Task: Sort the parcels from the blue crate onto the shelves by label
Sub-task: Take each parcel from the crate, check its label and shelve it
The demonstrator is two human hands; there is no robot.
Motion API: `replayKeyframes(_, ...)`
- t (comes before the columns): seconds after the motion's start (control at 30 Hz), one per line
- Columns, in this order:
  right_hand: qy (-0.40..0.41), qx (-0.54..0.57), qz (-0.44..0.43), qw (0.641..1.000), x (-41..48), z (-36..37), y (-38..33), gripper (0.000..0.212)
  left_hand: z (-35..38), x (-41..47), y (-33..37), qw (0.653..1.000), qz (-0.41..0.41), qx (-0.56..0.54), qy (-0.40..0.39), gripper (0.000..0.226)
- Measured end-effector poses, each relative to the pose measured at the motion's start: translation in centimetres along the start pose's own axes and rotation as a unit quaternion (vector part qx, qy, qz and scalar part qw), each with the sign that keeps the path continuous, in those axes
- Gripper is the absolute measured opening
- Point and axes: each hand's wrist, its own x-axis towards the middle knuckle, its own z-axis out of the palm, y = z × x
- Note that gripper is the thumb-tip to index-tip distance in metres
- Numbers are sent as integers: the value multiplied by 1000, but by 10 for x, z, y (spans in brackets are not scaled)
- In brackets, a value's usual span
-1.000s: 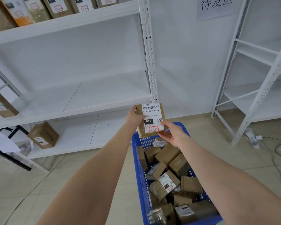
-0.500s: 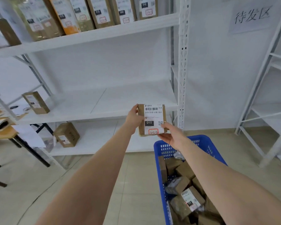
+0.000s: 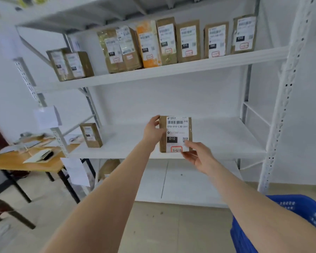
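Upward and leftward the view had swung, leaving the blue crate (image 3: pixel 299 210) at the lower right corner and bringing the upper shelf (image 3: pixel 190 68) and its standing row of parcels (image 3: pixel 188 42) into sight. In front of the middle shelf (image 3: pixel 226 137) the brown parcel (image 3: pixel 175 133) was held upright, label facing the camera. The left hand (image 3: pixel 152 131) gripped its left edge with curled fingers; the right hand (image 3: pixel 199 156) pinched its lower right corner. The handwritten code (image 3: pixel 176 149) looked like 3-2-3; matching it to its shelf, then standing the parcel label-outward, seemed best.
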Motion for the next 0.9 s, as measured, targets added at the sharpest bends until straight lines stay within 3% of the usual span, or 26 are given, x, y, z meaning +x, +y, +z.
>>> replayKeyframes(0.47,-124,1,-141,982,104,243,-51,27,-179,139,85,978,163,-36,123,52)
replayKeyframes(0.8,-174,-33,-202,963,217,388,-87,27,-280,276,112,962,212,-18,172,55)
replayKeyframes(0.9,-159,-88,-226,957,239,425,-88,24,-309,305,116,957,226,-3,179,60)
